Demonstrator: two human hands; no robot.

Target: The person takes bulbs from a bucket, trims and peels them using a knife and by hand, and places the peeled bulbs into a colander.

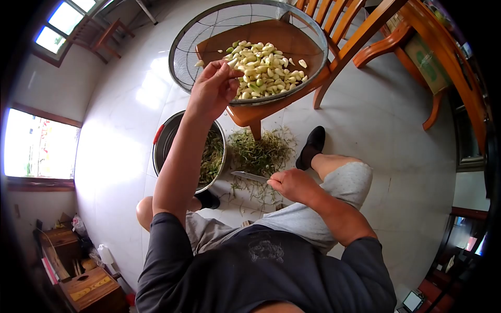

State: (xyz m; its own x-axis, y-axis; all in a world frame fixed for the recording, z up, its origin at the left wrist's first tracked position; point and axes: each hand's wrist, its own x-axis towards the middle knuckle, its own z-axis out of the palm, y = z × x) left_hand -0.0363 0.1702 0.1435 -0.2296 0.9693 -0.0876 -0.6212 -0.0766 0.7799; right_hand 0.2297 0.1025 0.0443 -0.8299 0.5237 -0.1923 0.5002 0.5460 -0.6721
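Observation:
My left hand (213, 87) is raised over the near left edge of a wide round mesh sieve (183, 34). Its fingertips are pinched on a small pale bulb (232, 62). Inside the sieve lies a heap of similar whitish-green bulbs (266, 68), some like peeled garlic cloves. Lower down, my right hand (296, 185) grips a knife (250, 176) by its handle, the blade pointing left. Below the blade and beyond it, green and straw-coloured trimmings (261, 148) are spread on the floor. Left of them stands a metal pot (225, 151) holding more stringy greens, partly hidden behind my left forearm.
The sieve rests on the seat of a wooden chair (339, 52). Another wooden chair (396, 41) and a cardboard box (425, 65) stand at right. My shod foot (313, 146) is beside the trimmings. Wooden boxes (88, 287) sit at lower left.

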